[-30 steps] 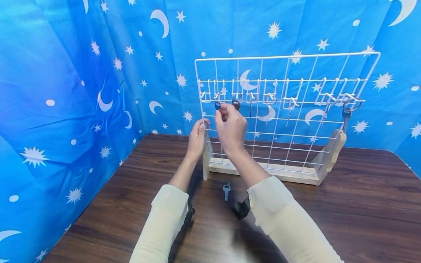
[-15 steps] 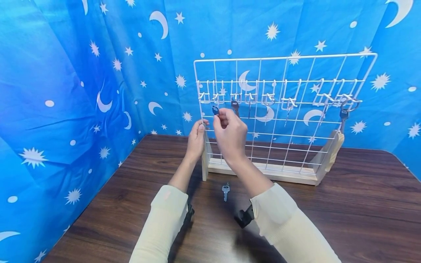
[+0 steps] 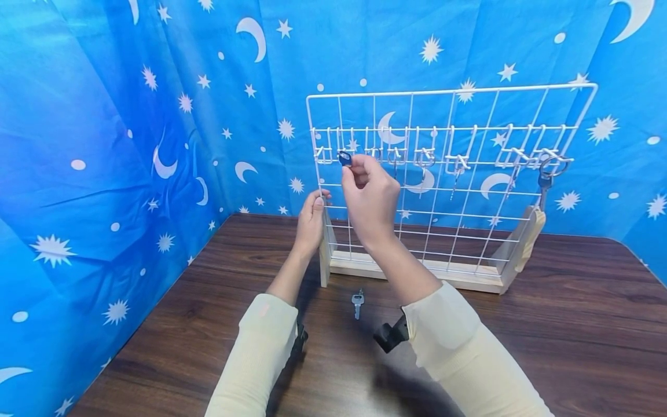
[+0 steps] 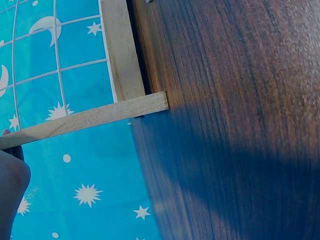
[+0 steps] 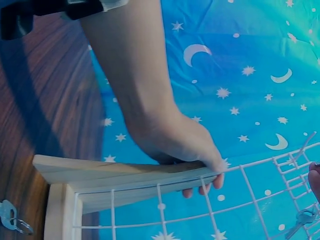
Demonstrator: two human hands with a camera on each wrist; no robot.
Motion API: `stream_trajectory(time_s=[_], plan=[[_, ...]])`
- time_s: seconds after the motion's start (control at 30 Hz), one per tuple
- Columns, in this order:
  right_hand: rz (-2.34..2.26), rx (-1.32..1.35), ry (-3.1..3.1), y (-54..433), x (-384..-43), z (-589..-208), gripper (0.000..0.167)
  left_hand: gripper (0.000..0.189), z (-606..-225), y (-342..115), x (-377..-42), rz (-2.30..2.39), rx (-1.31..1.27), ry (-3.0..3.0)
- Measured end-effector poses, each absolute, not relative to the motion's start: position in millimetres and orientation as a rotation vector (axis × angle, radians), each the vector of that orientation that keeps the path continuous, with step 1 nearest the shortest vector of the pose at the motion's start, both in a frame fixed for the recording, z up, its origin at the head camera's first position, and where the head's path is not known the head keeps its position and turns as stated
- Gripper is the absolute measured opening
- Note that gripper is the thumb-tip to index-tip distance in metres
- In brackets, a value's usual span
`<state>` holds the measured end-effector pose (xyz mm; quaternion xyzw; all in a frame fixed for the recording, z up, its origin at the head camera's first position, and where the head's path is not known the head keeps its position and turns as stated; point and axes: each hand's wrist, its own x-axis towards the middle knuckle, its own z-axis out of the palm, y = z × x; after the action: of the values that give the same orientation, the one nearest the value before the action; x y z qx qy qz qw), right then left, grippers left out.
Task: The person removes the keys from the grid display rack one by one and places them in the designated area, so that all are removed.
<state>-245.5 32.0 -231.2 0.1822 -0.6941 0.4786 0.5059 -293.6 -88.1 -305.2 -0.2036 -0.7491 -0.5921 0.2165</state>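
Note:
My right hand (image 3: 371, 200) pinches a key with a dark head (image 3: 344, 157) between thumb and fingers, close to the second hook from the left on a white wire grid rack (image 3: 452, 90). Whether its ring touches the hook is too small to tell. At the rack's left edge my left hand (image 3: 311, 223) grips the wooden side post (image 5: 125, 175), its fingers curled behind it in the right wrist view. A silver key (image 3: 357, 304) with a small ring lies on the table in front of the rack.
Several keys hang from hooks along the grid, among them a key on a large ring (image 3: 545, 180) at the far right. The rack's wooden base (image 3: 417, 272) stands on a dark wood table (image 3: 573, 336). A blue star-patterned cloth (image 3: 182, 145) hangs behind.
My right hand dips slightly with the dark-headed key, then rises to hook height and shifts a little right, now covering the key on the third hook. My left hand stays on the post.

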Motion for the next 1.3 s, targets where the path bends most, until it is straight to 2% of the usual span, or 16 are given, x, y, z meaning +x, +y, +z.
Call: stream_trajectory(time_s=[0.23, 0.5, 0.73, 1.0, 1.3], plan=[[1.209, 0.446, -1.645, 33.0, -237.2, -223.7, 0.012, 0.033, -305.9, -87.8, -293.7, -1.632, -0.562, -2.074], [1.224, 0.481, -1.636, 38.5, -223.9, -231.7, 0.011, 0.033, -305.3, -86.8, -293.7, -1.627, -0.553, -2.084], [1.271, 0.498, -1.644, 42.6, -210.0, -242.9, 0.012, 0.031, -304.5, -86.5, -293.6, -1.622, -0.545, -2.086], [1.360, 0.475, -1.686, 47.5, -195.8, -261.6, 0.012, 0.034, -327.3, -91.9, -322.8, -1.647, -0.545, -2.068], [1.480, 0.429, -1.816, 51.2, -188.3, -285.8, 0.010, 0.036, -330.7, -91.1, -325.0, -1.632, -0.543, -2.057]])
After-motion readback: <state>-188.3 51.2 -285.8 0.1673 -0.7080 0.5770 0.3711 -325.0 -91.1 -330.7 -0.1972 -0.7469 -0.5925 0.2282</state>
